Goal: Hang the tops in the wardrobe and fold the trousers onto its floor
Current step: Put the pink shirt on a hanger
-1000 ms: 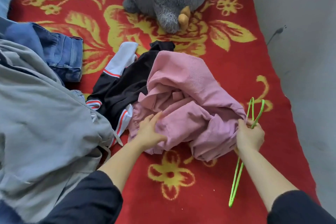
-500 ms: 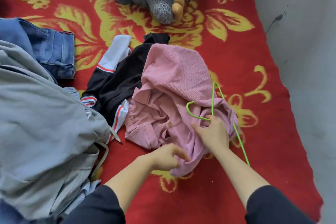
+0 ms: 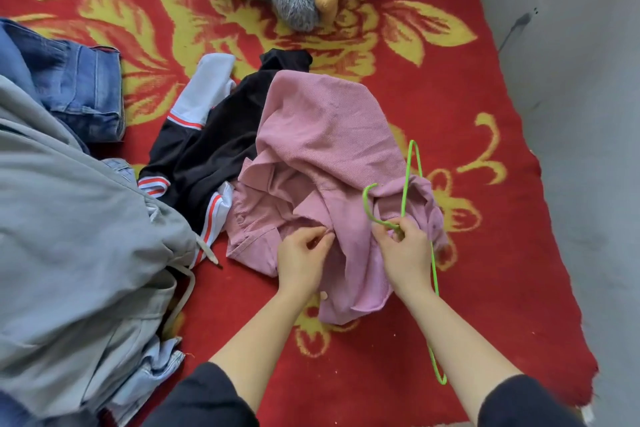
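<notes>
- The task looks barely begun: no wardrobe is in view, and every garment in view lies on the red blanket with yellow flowers (image 3: 450,107).
- The crumpled pink woven shirt (image 3: 322,149) sits in the middle of the frame, not yet on a hanger.
- The right hand (image 3: 405,253) has its fingers clamped on the neck of the thin green wire hanger (image 3: 406,184), which lies over the shirt's right side.
- The left hand (image 3: 299,255) pinches pink fabric near the shirt's opening, fingers curled together; I judge it is readying the shirt for the hanger.
- Left to do: a black top with red and white stripes (image 3: 207,163) at centre left.
- Blue denim jeans (image 3: 86,90) at upper left are unfolded.
- A large grey garment (image 3: 69,236) fills the left side; its kind is unclear.
</notes>
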